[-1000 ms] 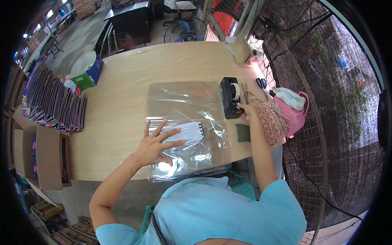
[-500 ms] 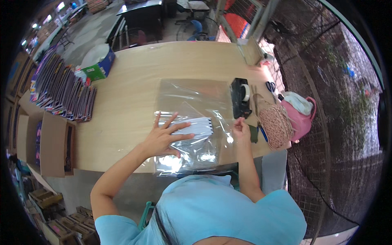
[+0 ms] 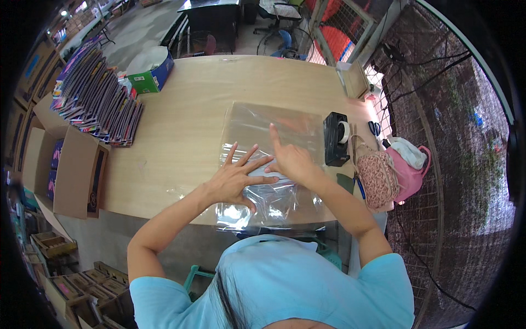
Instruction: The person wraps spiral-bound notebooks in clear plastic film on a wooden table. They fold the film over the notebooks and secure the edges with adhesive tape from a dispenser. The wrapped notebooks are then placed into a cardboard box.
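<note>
Clear plastic film [image 3: 246, 118] lies on the wooden table in front of me, reaching past the table's near edge. Beneath the film is a white bundle [image 3: 269, 189] with a folded or layered look, partly covered by my hands. My left hand [image 3: 235, 178] rests on the film over the bundle's left side, fingers spread. Beside it, my right hand [image 3: 294, 163] lies on the film at the bundle's far right side, index finger stretched away from me and the other fingers partly bent. Right of the film stands a black tape dispenser [image 3: 335, 140] with a whitish roll.
Spiral-bound notebooks [image 3: 98, 98] stand in a long row at left, behind an open cardboard box [image 3: 71, 170]. A green-and-blue carton [image 3: 150, 77] sits at the back left. At right lie scissors [image 3: 375, 128], a woven pouch [image 3: 377, 180] and a pink bag [image 3: 410, 175].
My right hand has moved left from beside the tape dispenser onto the film, its index finger now stretched out. My left hand stays spread on the film. The whole view has shifted slightly.
</note>
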{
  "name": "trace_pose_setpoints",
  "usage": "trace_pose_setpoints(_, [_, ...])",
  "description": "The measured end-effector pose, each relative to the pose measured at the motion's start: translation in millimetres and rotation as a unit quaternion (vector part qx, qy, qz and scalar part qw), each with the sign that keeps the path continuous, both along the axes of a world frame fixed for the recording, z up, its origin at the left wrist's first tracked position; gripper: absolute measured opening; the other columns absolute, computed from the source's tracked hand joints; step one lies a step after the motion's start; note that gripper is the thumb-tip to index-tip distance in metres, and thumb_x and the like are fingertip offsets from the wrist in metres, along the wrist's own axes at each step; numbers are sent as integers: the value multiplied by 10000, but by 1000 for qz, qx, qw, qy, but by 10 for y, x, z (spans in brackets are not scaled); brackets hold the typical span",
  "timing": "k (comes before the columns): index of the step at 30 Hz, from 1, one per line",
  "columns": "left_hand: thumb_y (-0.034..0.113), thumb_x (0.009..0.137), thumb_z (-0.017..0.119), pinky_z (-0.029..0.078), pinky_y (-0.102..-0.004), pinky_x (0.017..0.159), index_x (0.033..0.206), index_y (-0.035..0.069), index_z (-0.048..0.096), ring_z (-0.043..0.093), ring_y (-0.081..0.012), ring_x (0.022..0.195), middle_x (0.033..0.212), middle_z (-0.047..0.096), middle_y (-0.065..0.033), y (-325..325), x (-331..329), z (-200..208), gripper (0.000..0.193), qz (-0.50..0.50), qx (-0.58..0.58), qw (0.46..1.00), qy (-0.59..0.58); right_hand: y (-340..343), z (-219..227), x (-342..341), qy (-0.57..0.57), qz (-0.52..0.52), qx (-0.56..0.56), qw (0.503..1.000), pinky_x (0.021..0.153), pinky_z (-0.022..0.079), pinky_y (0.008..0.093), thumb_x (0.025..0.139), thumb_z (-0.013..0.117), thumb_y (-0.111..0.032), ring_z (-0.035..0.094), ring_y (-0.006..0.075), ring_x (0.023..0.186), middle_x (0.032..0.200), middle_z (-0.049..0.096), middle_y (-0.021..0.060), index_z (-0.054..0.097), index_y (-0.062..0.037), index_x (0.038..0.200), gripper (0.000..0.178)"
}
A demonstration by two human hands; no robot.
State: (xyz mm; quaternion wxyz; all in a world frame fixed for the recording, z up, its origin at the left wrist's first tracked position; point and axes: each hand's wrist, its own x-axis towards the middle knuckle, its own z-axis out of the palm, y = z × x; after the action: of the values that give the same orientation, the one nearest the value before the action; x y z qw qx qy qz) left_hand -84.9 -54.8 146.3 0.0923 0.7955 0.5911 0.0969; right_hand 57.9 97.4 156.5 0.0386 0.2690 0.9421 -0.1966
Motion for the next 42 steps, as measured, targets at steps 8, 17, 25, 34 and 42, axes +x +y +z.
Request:
trace_pose_setpoints(8, [313, 837, 668, 94, -584, 1113, 935, 196, 693, 310, -289, 1380, 1376, 499, -53, 78, 531, 37, 154, 194, 181, 885, -383, 214, -86, 936, 290, -16, -85, 953, 868, 479, 425, 662, 808, -363, 596, 318, 1050, 1062, 637, 141, 399, -229, 1402, 856])
trace_pose_setpoints(17, [65, 810, 694, 469, -315, 878, 1372, 60, 405, 581, -195, 1044, 1056, 604, -131, 410, -18, 47, 631, 294, 21, 824, -485, -103, 402, 556, 679, -6, -320, 660, 1087, 284, 503, 719, 783, -253, 335, 309, 1337, 1411, 364, 148, 632, -5, 999, 403])
trace_pose_setpoints(25, [349, 683, 823, 353, -430, 1051, 1219, 23, 510, 446, -276, 1231, 1270, 465, -164, 7, -36, 264, 702, 137, 257, 751, -592, -67, -317, 667, 536, 5, -208, 818, 1096, 271, 448, 694, 800, -269, 345, 319, 1314, 1378, 375, 172, 595, -38, 1111, 519])
trace_pose_setpoints(34, [309, 596, 854, 385, -504, 946, 880, 111, 632, 514, -363, 1154, 1318, 491, -162, 82, 314, -352, 411, 256, 196, 916, -238, -16, -687, 692, 464, -73, -201, 859, 979, 434, 412, 692, 777, -29, 518, 302, 1192, 1403, 403, 168, 690, -31, 796, 136])
trace_pose_setpoints(42, [121, 589, 868, 513, -344, 797, 1101, 49, 582, 631, -233, 960, 1132, 618, -132, 180, 424, -412, 591, 370, 105, 788, -481, 136, -800, 645, 449, -110, -275, 843, 911, 486, 366, 669, 766, 65, 595, 255, 1067, 1336, 441, 163, 679, 8, 833, 195])
